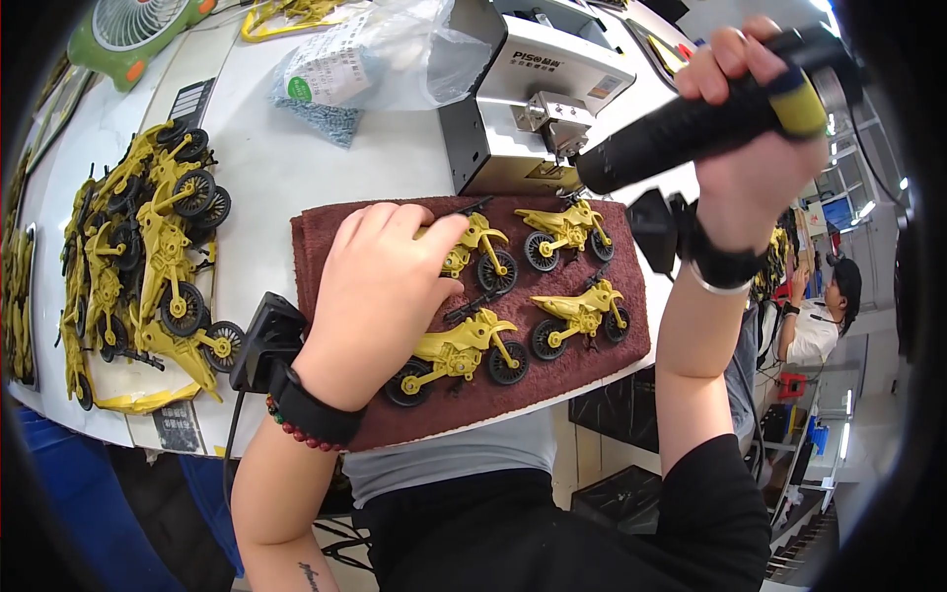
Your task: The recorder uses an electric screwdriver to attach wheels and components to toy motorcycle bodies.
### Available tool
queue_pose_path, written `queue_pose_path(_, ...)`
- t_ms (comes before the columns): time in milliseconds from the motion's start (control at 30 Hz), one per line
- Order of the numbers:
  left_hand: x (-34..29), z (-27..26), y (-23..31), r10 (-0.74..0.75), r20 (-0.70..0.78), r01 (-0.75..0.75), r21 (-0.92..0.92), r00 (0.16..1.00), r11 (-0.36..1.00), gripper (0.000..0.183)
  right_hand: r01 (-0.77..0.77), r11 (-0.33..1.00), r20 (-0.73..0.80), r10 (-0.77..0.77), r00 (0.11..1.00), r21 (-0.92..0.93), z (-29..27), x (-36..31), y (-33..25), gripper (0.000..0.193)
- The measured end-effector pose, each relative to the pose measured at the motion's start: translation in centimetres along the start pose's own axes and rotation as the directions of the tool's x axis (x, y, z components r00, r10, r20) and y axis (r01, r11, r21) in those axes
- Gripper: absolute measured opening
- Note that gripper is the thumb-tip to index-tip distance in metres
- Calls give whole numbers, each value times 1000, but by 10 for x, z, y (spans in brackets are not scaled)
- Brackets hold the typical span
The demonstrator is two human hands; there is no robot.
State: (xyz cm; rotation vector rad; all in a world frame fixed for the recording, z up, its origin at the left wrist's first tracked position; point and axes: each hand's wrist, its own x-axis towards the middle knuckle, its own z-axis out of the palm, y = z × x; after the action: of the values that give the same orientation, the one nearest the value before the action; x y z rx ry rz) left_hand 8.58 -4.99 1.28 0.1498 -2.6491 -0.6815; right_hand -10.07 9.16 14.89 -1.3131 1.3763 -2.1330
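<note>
My right hand [755,163] is wrapped around a black electric screwdriver [666,138], raised at the right. The screwdriver's front end is right beside the outlet of a screw feeder [552,74]; I cannot make out a screw on it. My left hand [380,281] rests with bent fingers on a yellow toy motorcycle [481,237], holding it on a folded brown towel [395,434]. Its front wheel shows past the thumb, while the hand covers its rear. Three more toy motorcycles lie on the towel: one far right [564,229], one near right [577,321], one near left [459,353].
A heap of yellow toy motorcycles [163,237] lies at the left. Behind the towel is a clear plastic bag [414,59] with small grey-blue pieces. A green fan [133,35] stands far left. Another person [819,316] sits at the right, beyond the table.
</note>
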Motion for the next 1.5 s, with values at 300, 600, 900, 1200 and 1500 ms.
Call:
queue_pose_path(300, -2, 3, -3, 30, 10, -30, 25, 1000, 999, 43, -6, 1000, 73, 7, 997, -6, 42, -59, 3, 29)
queue_pose_path(600, -1, 4, -3, 12, 19, -11, -23, 1000, 1000, 45, -41, 996, 4, 42, 999, -74, 51, -63, 24, 28)
queue_pose_path(900, -1, 4, -2, 11, 21, -10, -16, 1000, 1000, 46, -108, 994, 48, 109, 993, -16, 57, -68, 21, 30)
queue_pose_path(1200, -4, 8, 0, -12, 41, 11, 27, 999, 1000, 47, -61, 998, 51, 62, 997, -15, 49, -57, 16, 36)
queue_pose_path(1500, -2, 3, 9, 75, -31, -65, 244, 997, 968, 31, 139, 986, 32, -142, 989, 89, 4, -18, -34, 28)
